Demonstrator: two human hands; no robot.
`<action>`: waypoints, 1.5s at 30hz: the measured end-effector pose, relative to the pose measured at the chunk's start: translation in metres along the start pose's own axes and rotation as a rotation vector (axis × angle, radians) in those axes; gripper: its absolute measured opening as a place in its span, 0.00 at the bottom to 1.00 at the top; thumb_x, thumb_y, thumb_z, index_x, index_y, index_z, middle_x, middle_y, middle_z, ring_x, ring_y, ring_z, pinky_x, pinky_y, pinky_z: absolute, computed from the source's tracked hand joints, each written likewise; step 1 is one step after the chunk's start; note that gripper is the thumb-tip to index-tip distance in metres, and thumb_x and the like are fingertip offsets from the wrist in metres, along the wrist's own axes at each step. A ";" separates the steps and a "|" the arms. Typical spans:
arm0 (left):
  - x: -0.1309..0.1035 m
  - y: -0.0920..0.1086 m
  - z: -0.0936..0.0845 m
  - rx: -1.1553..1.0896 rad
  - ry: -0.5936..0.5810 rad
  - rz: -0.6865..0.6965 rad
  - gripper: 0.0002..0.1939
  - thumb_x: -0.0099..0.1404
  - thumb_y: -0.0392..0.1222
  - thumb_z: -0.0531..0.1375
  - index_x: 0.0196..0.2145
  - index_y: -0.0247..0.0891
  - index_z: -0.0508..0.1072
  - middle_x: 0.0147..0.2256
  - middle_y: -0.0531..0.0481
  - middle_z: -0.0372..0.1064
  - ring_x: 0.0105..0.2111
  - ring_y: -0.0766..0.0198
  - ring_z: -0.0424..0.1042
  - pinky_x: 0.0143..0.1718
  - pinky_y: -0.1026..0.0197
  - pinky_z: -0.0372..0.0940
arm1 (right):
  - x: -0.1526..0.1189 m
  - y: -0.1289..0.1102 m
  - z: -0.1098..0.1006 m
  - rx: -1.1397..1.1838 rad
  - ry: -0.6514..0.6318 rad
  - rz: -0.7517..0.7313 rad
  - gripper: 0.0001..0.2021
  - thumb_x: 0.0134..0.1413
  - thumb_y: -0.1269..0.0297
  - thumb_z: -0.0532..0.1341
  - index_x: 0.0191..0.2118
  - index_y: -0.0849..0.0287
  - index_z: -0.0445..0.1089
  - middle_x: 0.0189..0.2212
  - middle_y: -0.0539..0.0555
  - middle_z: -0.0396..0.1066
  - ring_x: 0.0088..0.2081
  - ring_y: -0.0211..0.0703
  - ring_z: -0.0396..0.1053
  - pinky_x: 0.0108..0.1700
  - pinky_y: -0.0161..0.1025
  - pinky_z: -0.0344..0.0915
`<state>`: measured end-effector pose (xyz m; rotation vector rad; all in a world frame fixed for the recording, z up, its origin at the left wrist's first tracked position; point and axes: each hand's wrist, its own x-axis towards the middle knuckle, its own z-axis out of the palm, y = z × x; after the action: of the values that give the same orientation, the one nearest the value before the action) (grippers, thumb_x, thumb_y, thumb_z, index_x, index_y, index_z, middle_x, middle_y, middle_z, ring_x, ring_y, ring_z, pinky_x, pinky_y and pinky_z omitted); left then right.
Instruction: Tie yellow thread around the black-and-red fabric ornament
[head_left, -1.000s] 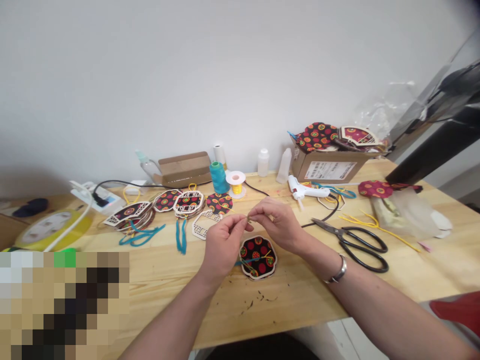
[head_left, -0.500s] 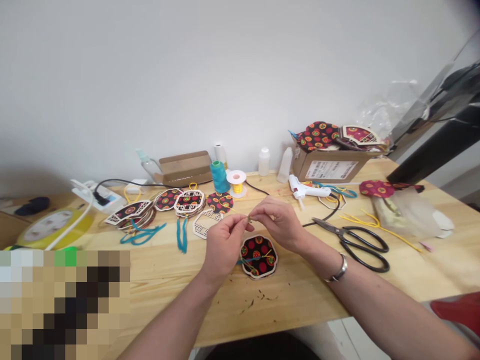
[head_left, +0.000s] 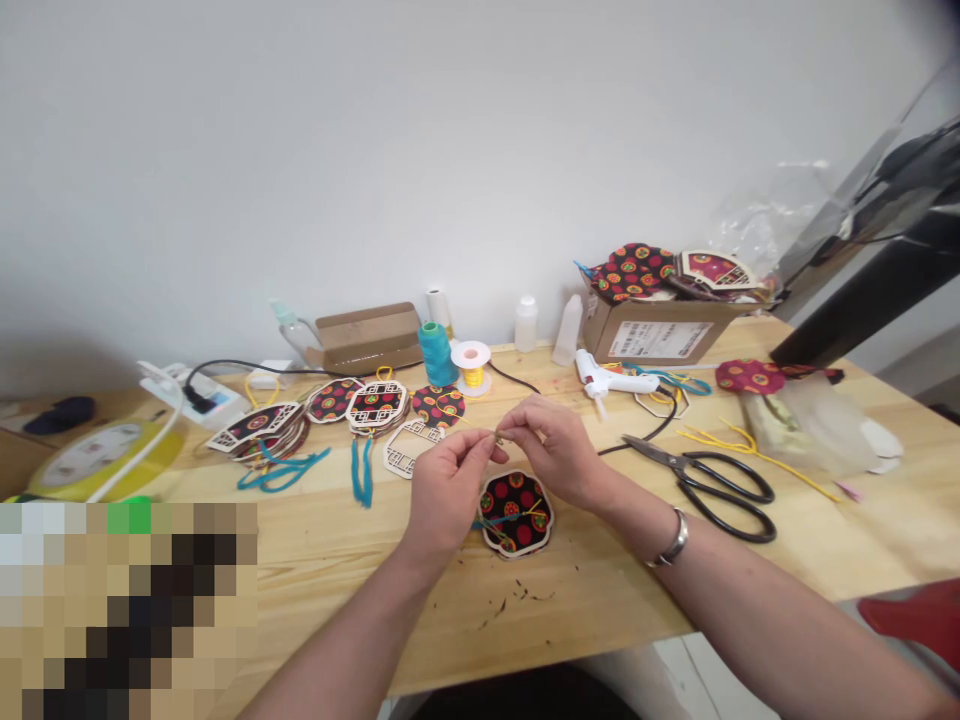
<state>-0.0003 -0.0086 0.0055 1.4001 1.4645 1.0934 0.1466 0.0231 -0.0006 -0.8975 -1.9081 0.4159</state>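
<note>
Since the earlier frame, the view is shifting only slightly; the hands are keeping their pose, and no object is visibly changing place.

The wooden table (head_left: 322, 580) is spanning the lower frame. A cardboard box (head_left: 600, 335) of patterned pieces is standing at upper right. The left hand (head_left: 448, 490) and right hand (head_left: 551, 450) are meeting at frame centre, raised in front of the person. Black-handled scissors (head_left: 679, 463) are lying right of centre, blades pointing to upper left.

A lobed pendant (head_left: 515, 505), dark patterned fabric in a pale frame, is lying flat at lower centre, directly below the grip in the frame. Both hands are standing close to it, the left bordering its left rim, the right just beside its upper-right rim; neither is clearly nearer. Its outline is showing no marked long axis. A teal and yellow cord (head_left: 517, 517) is running across its face, the yellow end pointing to upper right.

Smallest, a tiny piece (head_left: 499, 438) is sitting between the fingertips. Both hands are pinching, thumbs against forefingers, apparently clamped on this piece; its kind, direction and long axis are remaining too small to tell.
</note>
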 end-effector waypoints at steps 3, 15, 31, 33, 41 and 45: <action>0.000 0.000 0.000 0.006 0.003 0.007 0.10 0.59 0.45 0.57 0.27 0.37 0.75 0.21 0.54 0.69 0.17 0.71 0.58 0.17 0.68 0.50 | 0.000 0.000 0.000 -0.008 0.010 -0.006 0.07 0.55 0.73 0.56 0.27 0.60 0.68 0.24 0.52 0.70 0.29 0.38 0.66 0.34 0.37 0.61; 0.001 0.000 0.001 0.008 0.016 -0.005 0.10 0.59 0.45 0.58 0.28 0.38 0.75 0.18 0.56 0.64 0.16 0.72 0.52 0.17 0.68 0.48 | 0.000 0.002 0.000 -0.016 0.058 0.001 0.07 0.54 0.73 0.57 0.27 0.59 0.68 0.25 0.51 0.71 0.30 0.38 0.66 0.34 0.36 0.62; 0.001 0.002 0.000 0.004 0.011 0.030 0.09 0.59 0.43 0.57 0.27 0.37 0.75 0.24 0.53 0.71 0.22 0.70 0.64 0.22 0.69 0.57 | 0.001 0.002 -0.001 0.018 0.044 -0.031 0.07 0.53 0.73 0.59 0.27 0.60 0.70 0.24 0.50 0.71 0.29 0.37 0.66 0.34 0.35 0.62; 0.001 0.002 0.001 -0.001 0.012 0.044 0.09 0.60 0.42 0.57 0.27 0.37 0.75 0.25 0.53 0.73 0.24 0.69 0.67 0.26 0.69 0.60 | 0.001 0.002 -0.001 0.017 0.033 -0.021 0.06 0.53 0.73 0.59 0.27 0.59 0.70 0.24 0.50 0.71 0.28 0.37 0.66 0.34 0.35 0.62; 0.001 -0.001 0.000 0.003 0.019 0.104 0.07 0.59 0.41 0.58 0.29 0.37 0.75 0.26 0.53 0.74 0.29 0.68 0.70 0.33 0.69 0.63 | 0.002 0.001 -0.002 0.039 -0.001 -0.010 0.06 0.53 0.73 0.59 0.28 0.59 0.71 0.24 0.51 0.72 0.29 0.37 0.67 0.34 0.36 0.62; 0.001 -0.002 0.000 0.022 0.023 0.115 0.08 0.60 0.42 0.57 0.29 0.38 0.75 0.27 0.53 0.74 0.28 0.67 0.70 0.32 0.68 0.63 | 0.002 0.002 -0.002 0.026 0.005 -0.012 0.06 0.52 0.73 0.61 0.27 0.59 0.72 0.24 0.50 0.72 0.29 0.37 0.67 0.34 0.35 0.62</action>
<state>-0.0010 -0.0072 0.0036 1.5077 1.4304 1.1714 0.1487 0.0262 0.0001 -0.8686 -1.8981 0.4298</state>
